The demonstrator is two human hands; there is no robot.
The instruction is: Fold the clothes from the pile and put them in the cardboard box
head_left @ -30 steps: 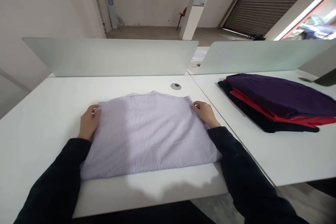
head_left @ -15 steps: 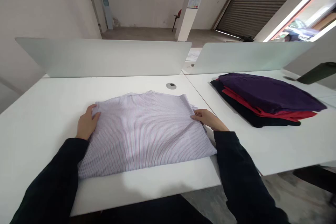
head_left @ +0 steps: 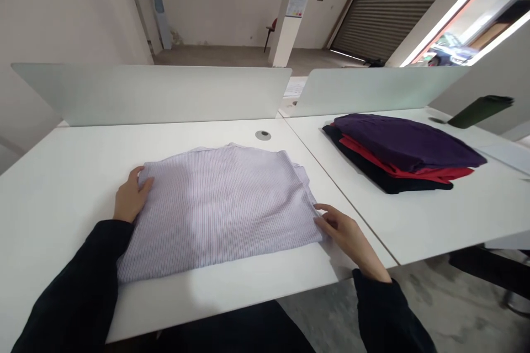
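The left hand (head_left: 131,197) and right hand (head_left: 345,233), well apart, touched the cloth's (head_left: 232,207) side edges; whether they pinched, I couldn't tell. It lay on the white tabletop (head_left: 95,149), before frosted dividers (head_left: 165,94); beyond stood a pillar (head_left: 285,38) and wall (head_left: 215,5).

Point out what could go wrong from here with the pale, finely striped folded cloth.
The cloth may end up creased: slanting wrinkles show on its right part. Its layers might also sit unevenly: a pale striped flap sticks out past the right edge, just beyond the bare right hand.
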